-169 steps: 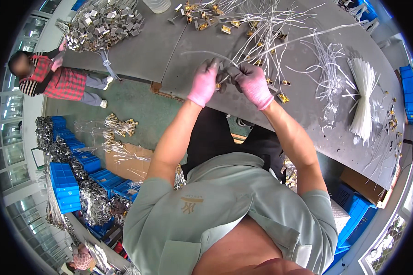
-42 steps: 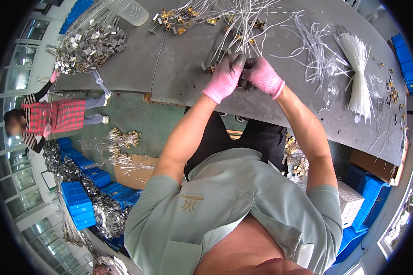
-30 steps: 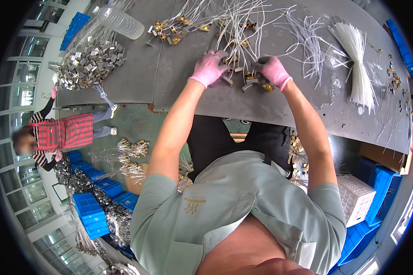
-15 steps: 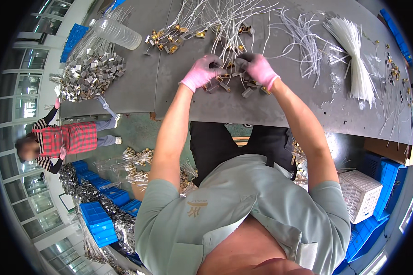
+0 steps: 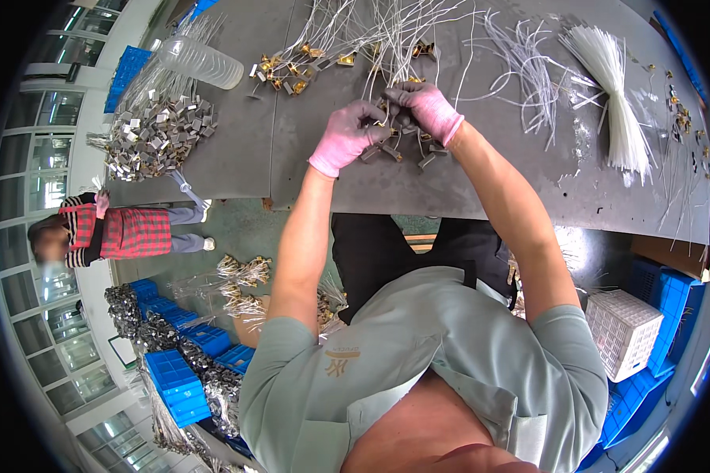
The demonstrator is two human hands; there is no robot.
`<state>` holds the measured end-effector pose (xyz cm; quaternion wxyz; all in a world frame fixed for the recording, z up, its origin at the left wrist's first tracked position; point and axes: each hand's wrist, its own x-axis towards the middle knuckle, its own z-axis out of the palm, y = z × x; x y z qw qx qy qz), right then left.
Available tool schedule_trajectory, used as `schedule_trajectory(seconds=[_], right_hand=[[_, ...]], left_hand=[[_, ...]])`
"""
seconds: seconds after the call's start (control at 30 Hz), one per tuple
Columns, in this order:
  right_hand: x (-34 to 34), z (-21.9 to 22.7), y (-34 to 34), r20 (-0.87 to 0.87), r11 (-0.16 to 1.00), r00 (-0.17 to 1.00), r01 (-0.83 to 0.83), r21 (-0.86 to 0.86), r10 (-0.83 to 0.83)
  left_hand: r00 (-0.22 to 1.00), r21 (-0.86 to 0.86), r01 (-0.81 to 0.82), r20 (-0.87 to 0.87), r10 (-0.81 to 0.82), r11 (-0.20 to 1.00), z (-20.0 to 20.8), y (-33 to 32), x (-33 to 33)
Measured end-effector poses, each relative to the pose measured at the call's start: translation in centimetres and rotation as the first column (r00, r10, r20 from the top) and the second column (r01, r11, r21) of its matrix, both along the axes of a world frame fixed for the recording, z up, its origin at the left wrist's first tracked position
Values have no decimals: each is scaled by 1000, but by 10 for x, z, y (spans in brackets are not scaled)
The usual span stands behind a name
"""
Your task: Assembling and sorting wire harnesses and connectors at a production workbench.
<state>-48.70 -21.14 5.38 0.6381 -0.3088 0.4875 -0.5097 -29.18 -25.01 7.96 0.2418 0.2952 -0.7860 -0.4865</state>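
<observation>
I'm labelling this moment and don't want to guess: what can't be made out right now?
- Head view: exactly what the left hand holds; its curled grip and crowded small parts obscure it.
- Head view: what the right hand holds, hidden by the hand itself.
- Head view: the far ends of the wire tangle, cut off by the upper edge.
- Head view: details of the scattered brass-coloured pieces, too small.

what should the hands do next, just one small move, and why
Perhaps the left hand should ease one of the small grey pieces out of the cluster: they lie bunched beside it and the right hand, and the thin white wires beyond them cross in a tangle. Exactly what either hand grips is hard to make out.
</observation>
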Motion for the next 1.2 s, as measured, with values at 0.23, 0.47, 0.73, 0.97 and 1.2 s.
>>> schedule_trajectory(seconds=[0.23, 0.47, 0.73, 0.97, 1.2], right_hand=[[-59, 11, 30, -359, 986, 919, 149, -70, -164], [-142, -26, 32, -996, 991, -33, 99, -88, -85], [-187, -47, 57, -942, 982, -326, -137, 134, 83], [-195, -51, 78, -952, 961, -227, -228, -154, -206], [-190, -13, 98, -971, 959, 24, -152, -239, -239]], left_hand=[[1000, 109, -23, -15, 25, 994, 3, 7, 4], [940, 20, 80, 332, -82, 997, -3, -2, -13], [836, -313, -181, 449, 314, 932, -9, -54, 24], [603, -554, -376, 462, 650, 743, -62, -156, 75], [722, -560, -302, 393, 569, 771, -75, -120, 32]])
